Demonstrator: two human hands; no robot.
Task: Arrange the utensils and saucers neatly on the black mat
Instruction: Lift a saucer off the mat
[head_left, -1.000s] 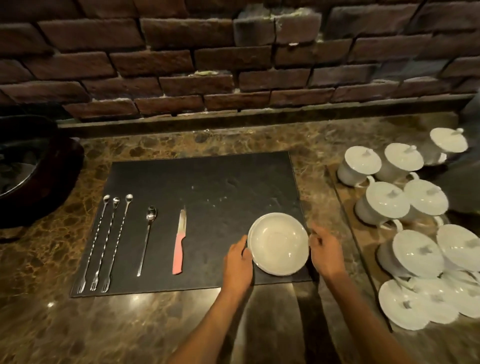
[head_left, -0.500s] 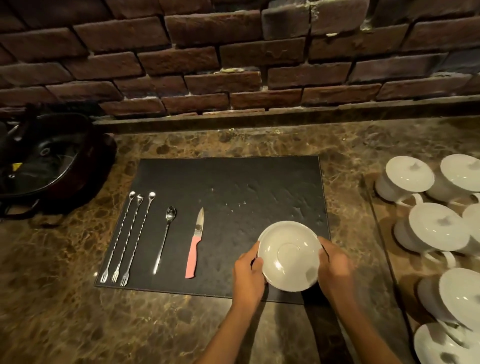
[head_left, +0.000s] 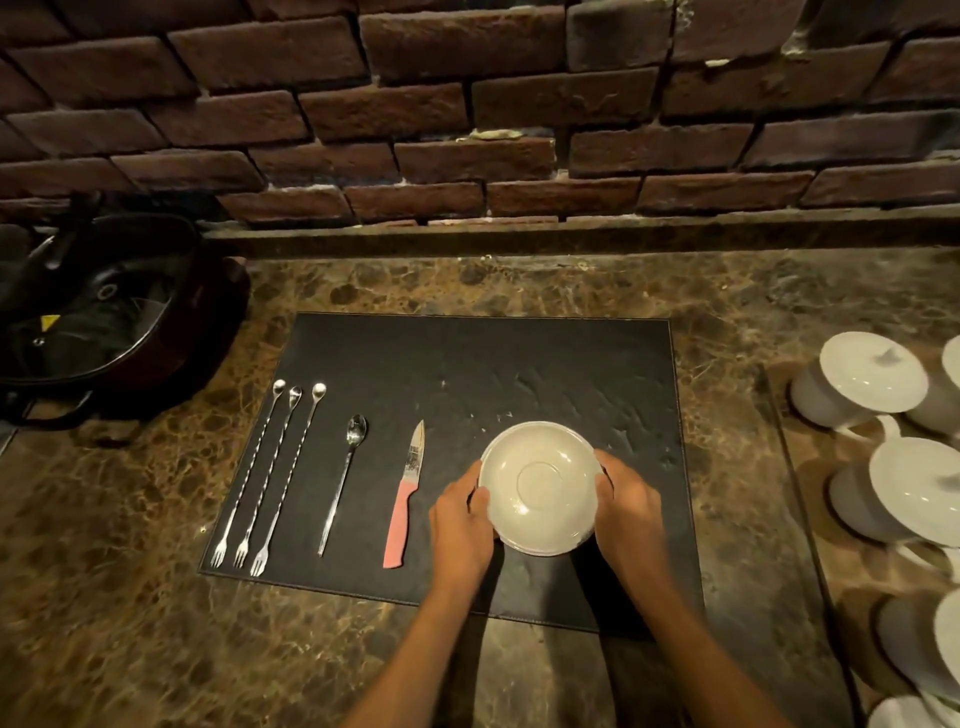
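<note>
Brown veined marble countertop (head_left: 130, 623) is carrying a black textured rectangular mat (head_left: 519, 374), and on that mat, right of centre toward the near edge, a round white ceramic saucer (head_left: 540, 488) is sitting between the two hands. It looks like more than one saucer stacked, judging by the doubled rim at the front, though I cannot tell how many. The left hand (head_left: 460, 525) is pressing its fingers against the saucer's left rim and the right hand (head_left: 628, 512) is cupping the right rim, so both are clamped on it from opposite sides.

Just left of the saucer, a pink-handled small knife (head_left: 405, 499) is lying with its blade pointing away, then a long steel spoon (head_left: 343, 483), then three long twisted steel fork-spoon stirrers (head_left: 270, 478) side by side, all roughly parallel and evenly spaced. The utensils seem to be done; the saucers appear to be the part being settled, and the mat's far half is lying bare.

Off the mat to the right, white lidded ceramic cups (head_left: 872, 379) are crowding a brown tray. At the far left a dark oval pot (head_left: 104, 322) is resting. Behind everything, a rough red brick wall (head_left: 467, 104) is rising above a stone ledge.
</note>
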